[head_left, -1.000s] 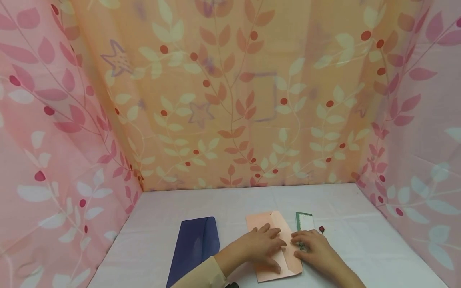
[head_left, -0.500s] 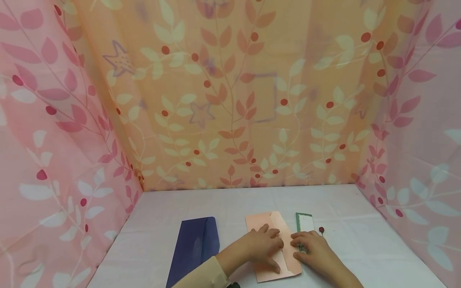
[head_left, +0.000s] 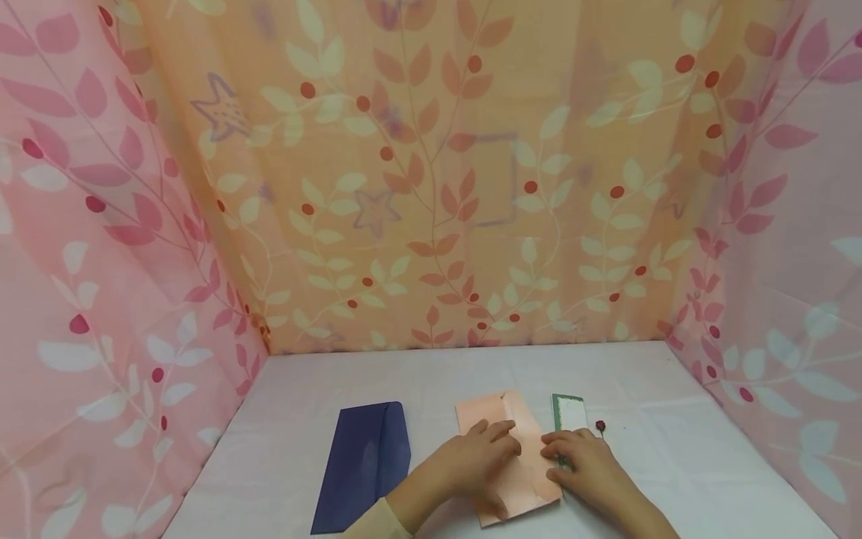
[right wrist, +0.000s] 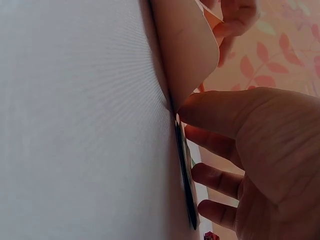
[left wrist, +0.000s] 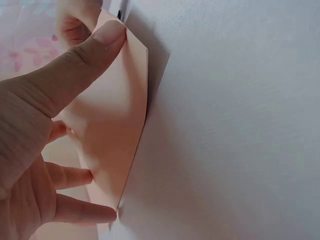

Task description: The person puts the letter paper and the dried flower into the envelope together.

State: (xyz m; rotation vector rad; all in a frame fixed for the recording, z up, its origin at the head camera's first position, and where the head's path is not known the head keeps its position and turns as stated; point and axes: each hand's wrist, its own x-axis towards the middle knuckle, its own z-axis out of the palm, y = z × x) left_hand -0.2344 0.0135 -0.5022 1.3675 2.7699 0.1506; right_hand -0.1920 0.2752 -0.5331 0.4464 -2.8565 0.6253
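Peach envelope (head_left: 530, 466): laid between both hands, near edge seen raised off the white table (head_left: 269, 419).
Left side: strip of table left between it and the navy envelope (head_left: 360, 468).
Right side: crowded by the green-bordered card (head_left: 571, 413), partly covered.
Far side: room left up to the curtain (head_left: 431, 187).
Left hand (head_left: 480, 466): fingers spread, envelope touched.
Right hand (head_left: 584, 466): bent over right edge; pinching cannot be told.
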